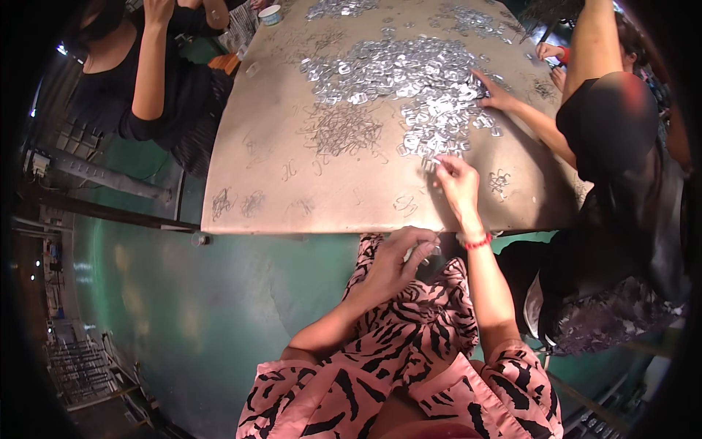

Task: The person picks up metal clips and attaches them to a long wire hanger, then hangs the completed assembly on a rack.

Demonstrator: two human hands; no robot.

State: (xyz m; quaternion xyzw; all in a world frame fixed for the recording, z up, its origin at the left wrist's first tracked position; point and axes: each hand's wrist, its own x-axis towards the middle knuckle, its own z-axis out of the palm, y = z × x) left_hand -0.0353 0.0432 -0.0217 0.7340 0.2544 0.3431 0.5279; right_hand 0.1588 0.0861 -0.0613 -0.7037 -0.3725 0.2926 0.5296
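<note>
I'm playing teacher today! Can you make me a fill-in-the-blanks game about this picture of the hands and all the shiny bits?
1. The right hand picks at small metal pieces whose colour is ____.
2. The band on the right wrist is ____.
3. The left hand is over the person's ____, below the table's edge.
4. The wire clips lie to the ____ of the right hand.

Missing words: silver; red; lap; left

Beige table [292,197]: shiny metal clips heap [409,80], wire pieces pile [342,132], cup [270,14].
</note>
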